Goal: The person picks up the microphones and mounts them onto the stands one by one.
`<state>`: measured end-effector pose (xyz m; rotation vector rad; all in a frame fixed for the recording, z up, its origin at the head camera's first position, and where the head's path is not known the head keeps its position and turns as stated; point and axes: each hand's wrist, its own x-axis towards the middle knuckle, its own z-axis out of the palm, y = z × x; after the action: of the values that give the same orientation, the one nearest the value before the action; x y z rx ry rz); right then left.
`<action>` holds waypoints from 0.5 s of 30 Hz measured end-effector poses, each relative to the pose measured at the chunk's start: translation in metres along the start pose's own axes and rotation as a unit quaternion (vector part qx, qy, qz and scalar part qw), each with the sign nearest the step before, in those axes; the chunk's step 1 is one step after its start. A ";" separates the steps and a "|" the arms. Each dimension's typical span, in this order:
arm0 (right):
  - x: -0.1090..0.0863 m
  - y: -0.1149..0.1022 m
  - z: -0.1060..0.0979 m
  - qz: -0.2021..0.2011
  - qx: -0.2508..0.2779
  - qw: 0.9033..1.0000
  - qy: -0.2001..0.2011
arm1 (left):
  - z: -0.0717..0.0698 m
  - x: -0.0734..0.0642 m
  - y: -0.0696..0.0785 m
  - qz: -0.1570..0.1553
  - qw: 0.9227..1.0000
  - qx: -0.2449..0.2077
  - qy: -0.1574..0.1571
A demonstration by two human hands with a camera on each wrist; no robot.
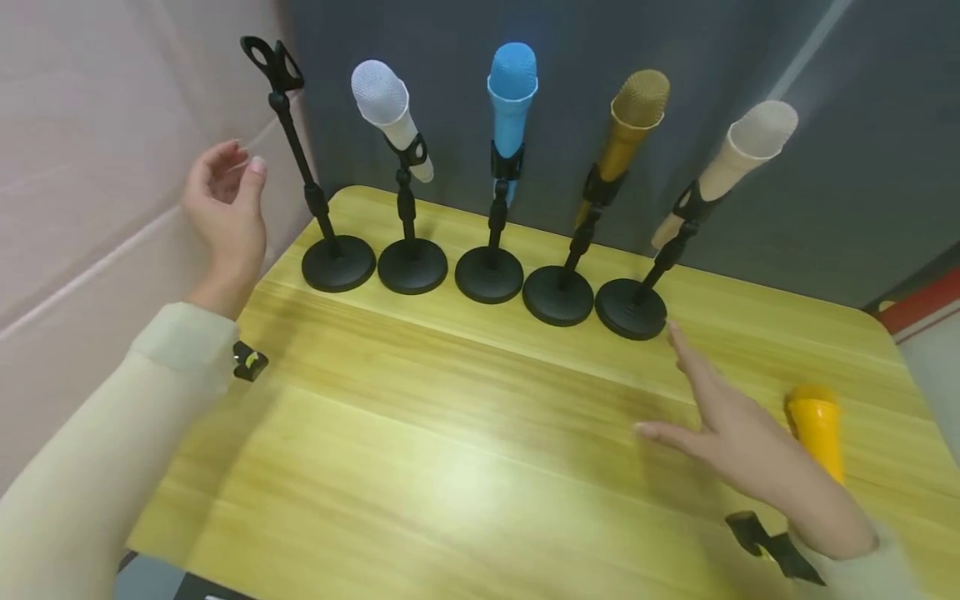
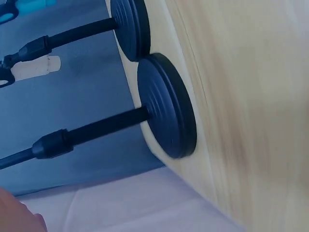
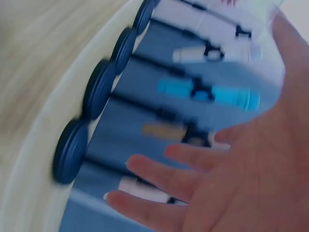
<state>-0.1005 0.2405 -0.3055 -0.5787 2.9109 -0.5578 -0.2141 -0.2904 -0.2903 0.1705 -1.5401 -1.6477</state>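
Observation:
My left hand, its fingers loosely bent and holding nothing, hovers left of a microphone stand whose clip is bare. In the left wrist view only a bit of that hand shows at the lower left. Above the table, my right hand spreads its fingers with nothing in them. Beside that hand a yellow microphone lies on the table, partly hidden by it. Clipped in the other stands are a white microphone, a blue microphone, a gold microphone and a beige microphone.
The stands' round black bases line the back of the wooden table, close to one another. A dark panel rises behind them. Pale cloth hangs along the left side, and something red is at the right edge.

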 end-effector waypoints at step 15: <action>-0.044 0.111 0.003 0.170 -0.007 0.983 -0.063 | -0.013 0.027 0.001 -0.075 0.991 0.055 -0.100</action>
<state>-0.0978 0.3517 -0.3481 -0.1052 2.8034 -0.4362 -0.2225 -0.3173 -0.2805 0.1894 -1.8082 -1.7407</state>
